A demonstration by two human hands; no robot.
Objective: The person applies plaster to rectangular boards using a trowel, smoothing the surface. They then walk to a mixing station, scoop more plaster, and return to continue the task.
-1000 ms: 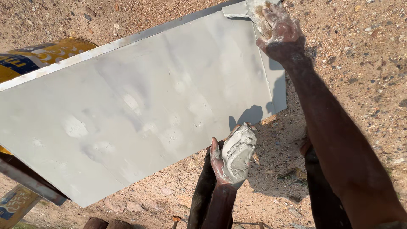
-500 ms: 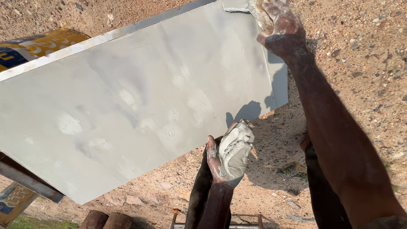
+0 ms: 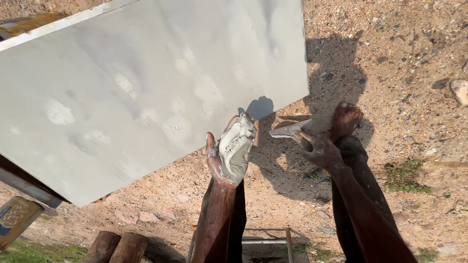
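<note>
Panel [image 3: 146, 97]: grey, tilted.
Your left hand [image 3: 233, 151]: below panel, palm cupping putty [image 3: 237, 146].
Your right hand [image 3: 319, 148]: right of panel, gripping scraper [image 3: 288, 131].

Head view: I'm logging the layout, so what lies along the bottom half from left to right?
Two log ends → left hand heaped with grey putty → putty knife → right hand gripping it → grass tuft → pale stone.
</note>
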